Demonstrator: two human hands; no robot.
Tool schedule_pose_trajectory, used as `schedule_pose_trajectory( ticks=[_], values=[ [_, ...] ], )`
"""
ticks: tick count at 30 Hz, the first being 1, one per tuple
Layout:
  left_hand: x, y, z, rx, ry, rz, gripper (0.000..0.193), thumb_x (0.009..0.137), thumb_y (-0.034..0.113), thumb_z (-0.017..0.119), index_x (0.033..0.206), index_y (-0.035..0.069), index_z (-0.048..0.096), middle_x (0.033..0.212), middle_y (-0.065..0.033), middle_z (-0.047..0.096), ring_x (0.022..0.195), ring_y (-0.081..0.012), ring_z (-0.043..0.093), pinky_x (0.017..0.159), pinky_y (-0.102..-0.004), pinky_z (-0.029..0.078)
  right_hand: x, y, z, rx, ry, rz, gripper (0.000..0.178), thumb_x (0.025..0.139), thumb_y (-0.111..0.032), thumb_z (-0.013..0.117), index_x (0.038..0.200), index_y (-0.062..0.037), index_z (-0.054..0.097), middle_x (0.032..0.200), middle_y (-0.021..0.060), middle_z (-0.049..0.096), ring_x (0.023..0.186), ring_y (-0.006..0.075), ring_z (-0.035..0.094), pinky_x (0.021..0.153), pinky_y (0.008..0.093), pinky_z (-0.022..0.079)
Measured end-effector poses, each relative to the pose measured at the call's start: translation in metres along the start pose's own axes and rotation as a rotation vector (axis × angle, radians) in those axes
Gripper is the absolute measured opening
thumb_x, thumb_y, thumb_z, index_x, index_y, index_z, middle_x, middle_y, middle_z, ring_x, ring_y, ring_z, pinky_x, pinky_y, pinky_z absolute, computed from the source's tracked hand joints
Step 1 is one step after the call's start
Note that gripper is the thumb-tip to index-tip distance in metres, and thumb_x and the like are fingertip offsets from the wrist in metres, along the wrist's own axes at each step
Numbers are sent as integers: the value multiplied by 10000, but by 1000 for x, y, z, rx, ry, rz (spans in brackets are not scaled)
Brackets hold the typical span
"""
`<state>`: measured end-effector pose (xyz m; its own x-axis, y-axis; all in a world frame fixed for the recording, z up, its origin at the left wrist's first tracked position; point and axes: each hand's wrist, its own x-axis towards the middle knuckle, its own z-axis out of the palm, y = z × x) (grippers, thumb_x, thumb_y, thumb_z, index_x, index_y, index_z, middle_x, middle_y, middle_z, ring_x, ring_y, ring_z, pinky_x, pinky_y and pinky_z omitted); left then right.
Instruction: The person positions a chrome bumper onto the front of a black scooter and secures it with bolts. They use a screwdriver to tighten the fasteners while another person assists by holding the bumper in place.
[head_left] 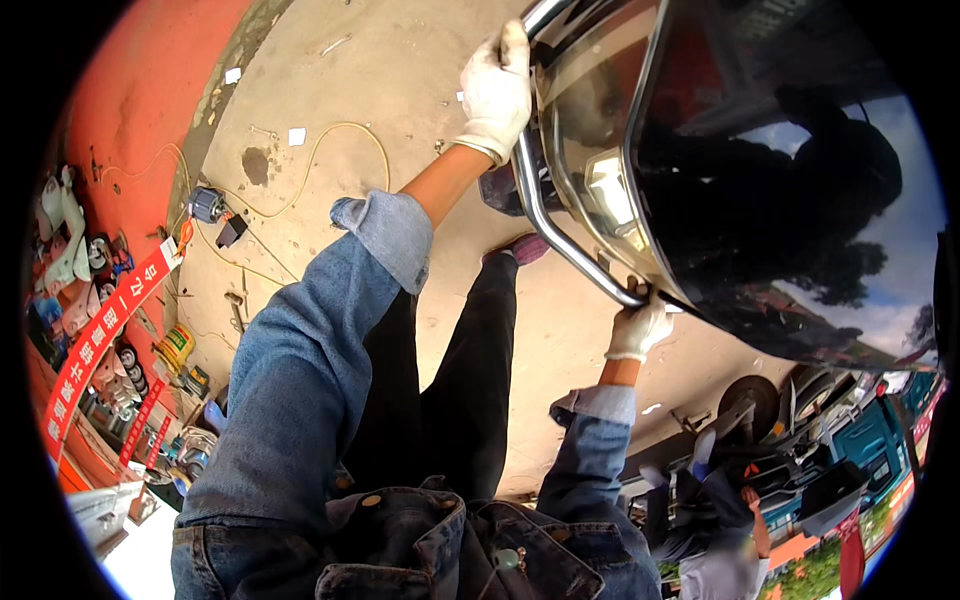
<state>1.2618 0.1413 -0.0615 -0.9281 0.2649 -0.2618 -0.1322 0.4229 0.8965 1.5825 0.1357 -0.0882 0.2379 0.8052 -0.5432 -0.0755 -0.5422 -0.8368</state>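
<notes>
My left hand [497, 92], in a white work glove, is closed around the upper part of a bent chrome bar [566, 248]. The bar curves along the front of a vehicle, beside a clear headlight [606, 190] and a glossy black windscreen or panel [760, 190]. Also gloved in white, my right hand [638, 328] is closed at the bar's lower end, under the edge of the black surface. Its fingertips are partly hidden by the bar. How the bar joins the vehicle cannot be made out.
A yellowish hose or cable [385, 160] loops over the concrete floor near a blue motor-like unit [206, 205]. Red banners [105, 340] and assorted parts line the left. At lower right are another person [720, 550], a wheel [750, 403] and a teal vehicle [880, 450].
</notes>
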Motion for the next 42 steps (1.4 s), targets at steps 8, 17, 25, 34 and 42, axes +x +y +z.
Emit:
schedule_pose_trajectory(
  ticks=[8, 17, 25, 34, 42],
  values=[
    [16, -24, 1, -111, -72, -381, 671, 867, 599, 405, 1025, -26, 588, 880, -162, 615, 860, -272, 583, 790, -361, 450, 58, 2, -62, -134, -251, 36, 430, 816, -388, 590, 1005, -1, 567, 969, 141, 627, 868, 290, 606, 806, 425, 513],
    [11, -21, 5, 16, 62, -271, 698, 899, 547, 278, 879, -63, 615, 934, -318, 577, 930, -466, 520, 871, -439, 392, 59, -22, 0, 118, 109, 478, 342, 814, -392, 501, 800, -63, 596, 782, 107, 626, 617, 265, 576, 564, 359, 505],
    [6, -3, -13, -108, -66, -282, 594, 950, 433, 225, 764, -30, 548, 697, -262, 535, 772, -440, 530, 725, -449, 413, 56, -28, -20, -92, 145, 467, 231, 787, -291, 575, 716, -72, 573, 676, 95, 593, 562, 252, 535, 548, 351, 459],
    [7, -3, -8, -123, -106, -233, 571, 969, 422, 247, 764, -3, 569, 729, -245, 564, 760, -436, 540, 657, -456, 434, 116, -3, -66, -10, 351, 530, 322, 859, -372, 528, 1031, -122, 635, 1053, 68, 633, 989, 290, 595, 855, 529, 488],
    [2, -2, -11, -83, -46, -142, 608, 961, 453, 230, 732, 8, 576, 654, -203, 575, 716, -415, 554, 691, -453, 434, 45, -35, 24, -21, 317, 438, 248, 799, -312, 546, 640, -123, 530, 563, 62, 552, 411, 199, 454, 410, 288, 396]
  ],
)
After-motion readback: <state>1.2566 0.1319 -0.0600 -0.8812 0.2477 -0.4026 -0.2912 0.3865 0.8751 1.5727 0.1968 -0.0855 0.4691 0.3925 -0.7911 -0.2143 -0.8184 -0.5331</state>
